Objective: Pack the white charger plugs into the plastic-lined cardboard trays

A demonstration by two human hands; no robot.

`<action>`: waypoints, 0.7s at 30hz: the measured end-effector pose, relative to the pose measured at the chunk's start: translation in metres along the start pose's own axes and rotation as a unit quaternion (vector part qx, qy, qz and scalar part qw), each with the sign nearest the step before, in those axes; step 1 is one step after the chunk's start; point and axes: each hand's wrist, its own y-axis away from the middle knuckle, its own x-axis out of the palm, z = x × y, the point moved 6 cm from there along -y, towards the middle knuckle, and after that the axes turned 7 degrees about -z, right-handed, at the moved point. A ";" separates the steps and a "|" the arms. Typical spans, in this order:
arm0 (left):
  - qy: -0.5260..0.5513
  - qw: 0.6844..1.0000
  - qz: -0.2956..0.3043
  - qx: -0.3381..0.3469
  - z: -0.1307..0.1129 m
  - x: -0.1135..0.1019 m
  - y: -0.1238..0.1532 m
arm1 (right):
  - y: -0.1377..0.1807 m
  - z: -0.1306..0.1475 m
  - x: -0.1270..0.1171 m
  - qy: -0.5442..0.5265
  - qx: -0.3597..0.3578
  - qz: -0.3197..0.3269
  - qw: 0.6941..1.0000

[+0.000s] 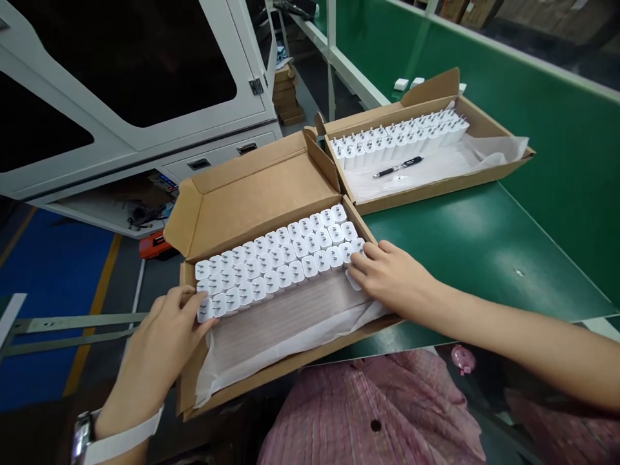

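While both hands are at the near box, the left hand sets its thumb and fingers narrowly about the end charger of the front row; whether it is clamped cannot be told. The right hand bends its fingers over the opposite end of that row. A tilted charger lies partly beneath them — whether gripped or merely touched, the view does not show.

The chargers stand prongs up in three rows along the rear of the near box. Paper lines the section in front of them. The lid is folded back, away from the person.

Beyond and to the right, a far box holds two more rows, also prongs up. A pen lies on its lining. Both boxes rest on the green bench; small white pieces lie behind the far box. To the left — beyond the near box — stands a white cabinet with dark windows.
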 end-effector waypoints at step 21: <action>0.439 0.726 -0.307 0.432 -0.311 -0.151 -0.129 | 0.368 -0.188 0.038 0.035 0.684 0.089 0.723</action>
